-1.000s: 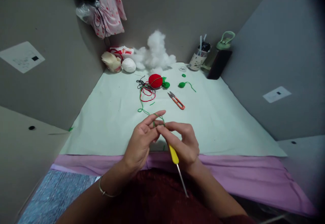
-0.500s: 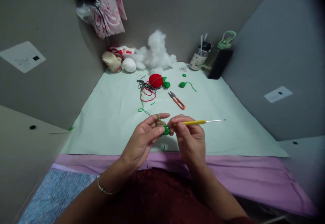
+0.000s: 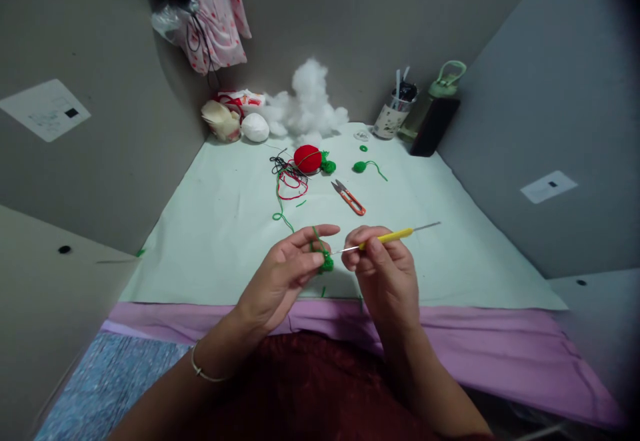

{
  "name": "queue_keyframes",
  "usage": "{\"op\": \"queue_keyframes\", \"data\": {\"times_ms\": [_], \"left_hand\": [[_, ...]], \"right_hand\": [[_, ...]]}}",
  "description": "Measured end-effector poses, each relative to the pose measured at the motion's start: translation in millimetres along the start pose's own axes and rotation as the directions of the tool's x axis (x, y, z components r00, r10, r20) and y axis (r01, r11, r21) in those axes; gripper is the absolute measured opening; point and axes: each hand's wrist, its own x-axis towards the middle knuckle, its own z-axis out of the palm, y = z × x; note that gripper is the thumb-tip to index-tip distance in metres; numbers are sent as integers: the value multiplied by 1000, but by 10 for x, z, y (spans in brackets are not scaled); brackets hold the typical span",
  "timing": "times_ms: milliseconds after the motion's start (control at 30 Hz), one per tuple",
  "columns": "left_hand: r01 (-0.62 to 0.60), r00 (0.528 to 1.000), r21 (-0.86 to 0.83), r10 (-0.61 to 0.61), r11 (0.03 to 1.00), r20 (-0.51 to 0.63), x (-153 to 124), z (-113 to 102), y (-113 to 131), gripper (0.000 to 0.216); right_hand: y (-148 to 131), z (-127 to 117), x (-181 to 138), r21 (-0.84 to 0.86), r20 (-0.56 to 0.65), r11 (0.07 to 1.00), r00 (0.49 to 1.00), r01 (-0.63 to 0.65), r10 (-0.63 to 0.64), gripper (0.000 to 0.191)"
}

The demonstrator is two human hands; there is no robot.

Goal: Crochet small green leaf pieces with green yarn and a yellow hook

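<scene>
Between thumb and fingers, my left hand (image 3: 287, 271) pinches a small green crochet piece (image 3: 327, 262). Green yarn (image 3: 281, 211) runs from it over the raised index finger and back across the table. My right hand (image 3: 387, 268) grips the yellow handle of a double-ended crochet hook (image 3: 395, 236). One metal end points left, its tip at the green piece; whether it sits in a loop is too small to tell. The other end sticks out to the upper right.
Beyond my hands lie orange thread snips (image 3: 349, 198), a red yarn ball (image 3: 307, 159), tangled yarn (image 3: 290, 178) and a small green crocheted piece with a tail (image 3: 360, 167). White stuffing (image 3: 313, 104), a pen cup (image 3: 393, 118) and a bottle (image 3: 440, 104) stand by the back partition.
My right hand has drawn back to the right with the hook, which now tilts up toward its right end. More of the hook's left shaft shows. My left hand stays nearly still.
</scene>
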Motion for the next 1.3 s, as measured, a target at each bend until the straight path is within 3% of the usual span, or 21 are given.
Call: {"op": "queue_keyframes", "data": {"times_ms": [100, 200, 500, 733, 933, 1133, 1300], "left_hand": [[-147, 988, 153, 153, 977, -30, 5, 26, -60, 34], [-193, 980, 223, 199, 956, -9, 5, -1, -95, 33], [-200, 974, 296, 221, 934, -40, -22, -66, -83, 27], [-199, 972, 336, 230, 921, -56, -40, -81, -61, 29], [-254, 946, 457, 318, 853, -68, -14, -104, -70, 34], [-284, 916, 470, 382, 835, -125, -15, -67, -103, 38], [-282, 905, 494, 399, 822, -148, -43, -24, -91, 37]], "right_hand": [[27, 9, -28, -137, 55, 987, 995, 85, -78, 13], [59, 8, -43, -259, 57, 954, 989, 149, -139, 14], [25, 14, 45, 43, 17, 998, 999, -46, 45, 15], [-4, -18, 37, 4, 58, 999, 997, -42, 41, 19], [-46, -26, -34, -213, 117, 965, 985, 153, -130, 19], [-36, -69, -115, -481, 351, 715, 858, 508, -374, 26], [-40, -77, -100, -510, 391, 645, 821, 569, -415, 29]]}}
